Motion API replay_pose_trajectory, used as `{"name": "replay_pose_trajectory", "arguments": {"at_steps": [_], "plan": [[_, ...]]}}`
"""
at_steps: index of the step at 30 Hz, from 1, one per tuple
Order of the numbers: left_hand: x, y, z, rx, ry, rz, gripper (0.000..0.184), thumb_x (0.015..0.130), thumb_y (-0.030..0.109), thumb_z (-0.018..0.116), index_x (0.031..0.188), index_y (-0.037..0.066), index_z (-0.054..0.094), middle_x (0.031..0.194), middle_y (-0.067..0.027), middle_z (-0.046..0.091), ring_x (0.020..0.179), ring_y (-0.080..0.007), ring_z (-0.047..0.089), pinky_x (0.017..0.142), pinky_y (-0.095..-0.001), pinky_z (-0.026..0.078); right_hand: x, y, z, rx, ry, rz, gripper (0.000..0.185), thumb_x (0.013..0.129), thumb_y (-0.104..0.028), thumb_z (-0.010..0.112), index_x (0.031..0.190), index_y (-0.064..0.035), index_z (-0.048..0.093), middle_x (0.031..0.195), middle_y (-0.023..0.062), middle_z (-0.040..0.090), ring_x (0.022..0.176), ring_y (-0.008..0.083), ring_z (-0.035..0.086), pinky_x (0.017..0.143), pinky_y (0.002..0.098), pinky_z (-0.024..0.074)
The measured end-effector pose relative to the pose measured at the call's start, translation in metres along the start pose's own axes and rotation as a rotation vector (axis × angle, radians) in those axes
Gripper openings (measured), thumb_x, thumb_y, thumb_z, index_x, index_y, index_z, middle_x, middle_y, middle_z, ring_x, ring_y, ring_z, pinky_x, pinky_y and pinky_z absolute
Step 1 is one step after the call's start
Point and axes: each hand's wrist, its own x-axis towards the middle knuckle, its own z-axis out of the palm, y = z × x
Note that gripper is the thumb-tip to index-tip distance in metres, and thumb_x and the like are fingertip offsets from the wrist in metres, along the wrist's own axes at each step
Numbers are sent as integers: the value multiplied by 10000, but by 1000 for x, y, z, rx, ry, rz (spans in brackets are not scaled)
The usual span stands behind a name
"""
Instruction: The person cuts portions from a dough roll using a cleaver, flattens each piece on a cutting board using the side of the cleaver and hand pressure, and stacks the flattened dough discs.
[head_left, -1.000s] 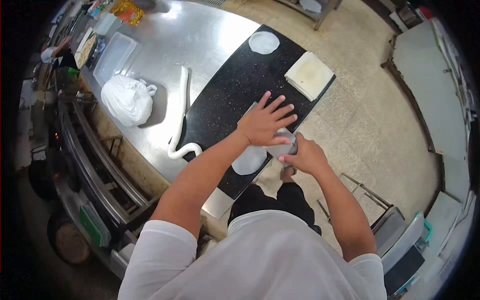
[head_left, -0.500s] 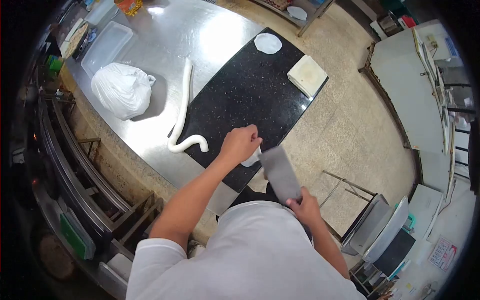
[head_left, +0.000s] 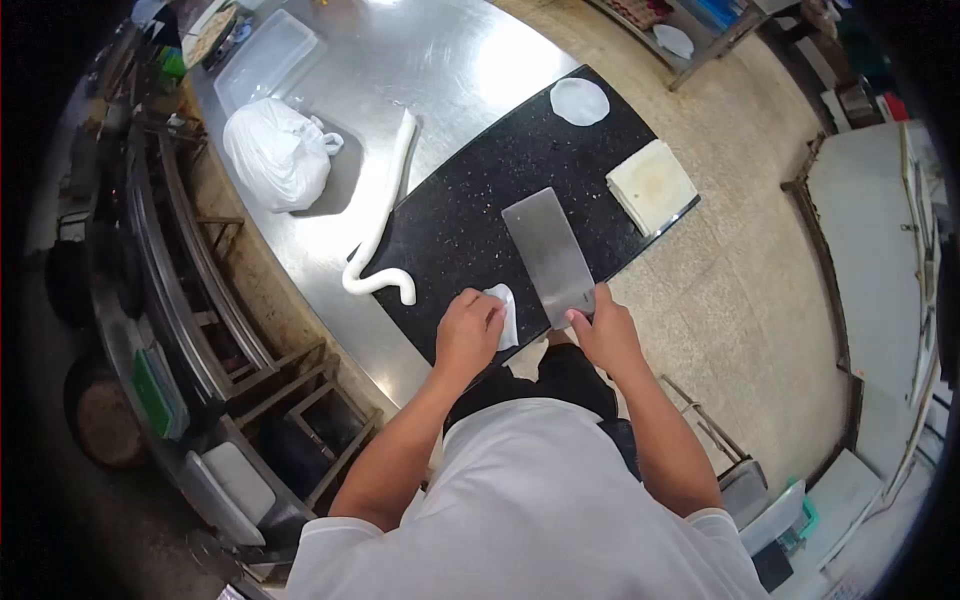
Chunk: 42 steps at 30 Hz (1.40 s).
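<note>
In my right hand [head_left: 608, 332] is the handle end of a broad metal cleaver [head_left: 550, 250], its blade held over the black stone slab [head_left: 470, 200]. My left hand [head_left: 472, 328] has its fingers curled together at the edge of a thin white piece [head_left: 510, 318] near the slab's front edge; whether it is dough or cloth I cannot tell. A long white dough rope [head_left: 385, 210] lies left of the hands, its near end bent in a hook on the slab. Farther off, a flat white dough round [head_left: 580, 102] rests on the slab.
A stack of pale square sheets [head_left: 652, 186] stands at the slab's right edge. On the steel table [head_left: 440, 60] are a tied white plastic bag [head_left: 278, 155] and a clear plastic tray [head_left: 268, 58]. Metal racks [head_left: 190, 250] run along the left.
The cleaver has swung forward and up over the slab with my right hand. My left hand has come lower, closer to my body, onto the thin white piece. The view has shifted.
</note>
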Motion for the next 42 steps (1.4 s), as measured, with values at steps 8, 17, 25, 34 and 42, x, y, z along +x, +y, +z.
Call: {"name": "replay_pose_trajectory", "arguments": {"at_steps": [8,17,25,34,42], "plan": [[-20,-6,-17,-773,-81,-663,28,946,56,628,960,79,636,925,-23,661,855,-166,657,778,-341,526,-3,-6,7,-113,-303,-234,368,953,-231,690,1123,11,471,891,303,705,899,505,697,788,576,538],[-70,4,-88,-599,291,-591,202,942,56,653,1129,64,578,957,-63,660,839,-169,645,792,-326,533,-2,22,8,-39,-557,-420,364,940,-250,704,1119,3,513,965,269,717,951,473,699,816,573,539],[123,91,-35,-333,166,-165,490,940,23,631,1421,111,593,1144,-146,722,1004,-189,710,858,-333,564,-3,85,-55,66,-370,-203,398,900,-274,742,1137,-8,565,872,267,720,875,469,708,772,550,552],[267,63,63,-335,462,-187,522,912,101,700,1424,98,599,1247,-176,688,1067,-268,690,910,-371,550,-7,83,-61,131,-206,-109,308,889,-207,766,1004,9,579,821,240,725,812,423,742,712,454,563],[98,-11,-58,124,642,111,137,872,98,743,1000,50,732,1043,-140,723,1024,-355,673,923,-444,523,29,23,-40,160,-106,-351,355,870,-79,718,1190,-2,584,1036,272,721,1015,471,703,839,498,553]]}}
